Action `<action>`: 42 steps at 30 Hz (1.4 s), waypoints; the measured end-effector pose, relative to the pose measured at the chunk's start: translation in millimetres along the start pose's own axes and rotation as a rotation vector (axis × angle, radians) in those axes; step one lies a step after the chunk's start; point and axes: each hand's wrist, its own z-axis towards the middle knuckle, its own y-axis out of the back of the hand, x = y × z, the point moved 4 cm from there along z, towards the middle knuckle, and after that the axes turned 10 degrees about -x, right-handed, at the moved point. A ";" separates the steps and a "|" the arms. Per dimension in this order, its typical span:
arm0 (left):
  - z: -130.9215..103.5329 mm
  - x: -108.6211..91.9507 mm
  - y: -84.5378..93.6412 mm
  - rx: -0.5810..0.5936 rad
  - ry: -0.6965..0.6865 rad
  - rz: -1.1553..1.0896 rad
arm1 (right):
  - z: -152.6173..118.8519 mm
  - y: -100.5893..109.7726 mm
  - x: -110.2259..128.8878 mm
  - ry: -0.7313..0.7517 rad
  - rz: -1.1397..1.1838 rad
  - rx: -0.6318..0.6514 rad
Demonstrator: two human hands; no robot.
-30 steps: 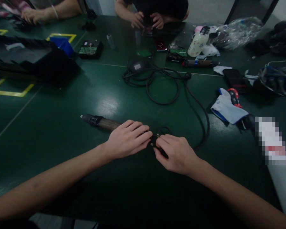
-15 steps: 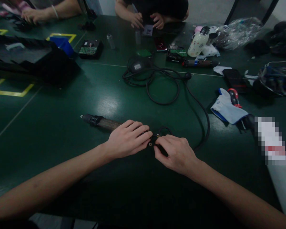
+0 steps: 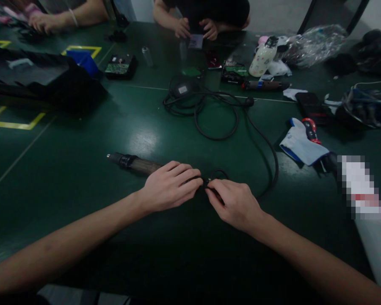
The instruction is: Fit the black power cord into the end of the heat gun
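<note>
A dark electric screwdriver [image 3: 142, 164] lies on the green table, its metal tip pointing left. Over its rear part, my left hand [image 3: 174, 185] is closed around the body and hides most of it. My right hand [image 3: 233, 203] pinches a small black cable connector [image 3: 206, 182] at the screwdriver's rear end. The fingers cover most of that connector, so how far it sits in the socket cannot be seen. From beside my right hand a black power cord [image 3: 276, 169] curves up to a coiled heap with a black adapter box [image 3: 183, 88].
A white-and-blue glove [image 3: 300, 146] and a red-black tool [image 3: 311, 129] lie at right. Farther back are circuit boards [image 3: 235, 70], another screwdriver [image 3: 266, 85], a bottle [image 3: 263, 59] and plastic wrap [image 3: 317, 44]. A black tray [image 3: 47, 80] stands left. Two people work across the table.
My right hand's thumb has closed in toward its fingers, and the small square dark part with a light spot between my hands is now covered. The screwdriver stays in place.
</note>
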 end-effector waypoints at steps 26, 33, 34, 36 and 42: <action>-0.8 -1.3 -0.9 0.005 -0.003 -0.001 | -1.7 -2.5 -2.0 -0.002 -0.030 -0.006; 0.7 -0.7 -0.1 -0.007 0.014 -0.016 | -0.7 -0.7 -0.6 0.015 -0.030 -0.015; 0.7 -1.0 -0.1 -0.003 0.008 -0.017 | -0.7 -0.7 -0.5 0.015 -0.031 -0.016; 0.6 -1.0 0.1 0.001 0.006 -0.011 | -0.6 -0.4 -0.3 0.013 -0.035 -0.017; 1.1 0.4 0.7 -0.004 0.033 -0.016 | -0.4 -0.4 0.0 0.009 -0.037 -0.002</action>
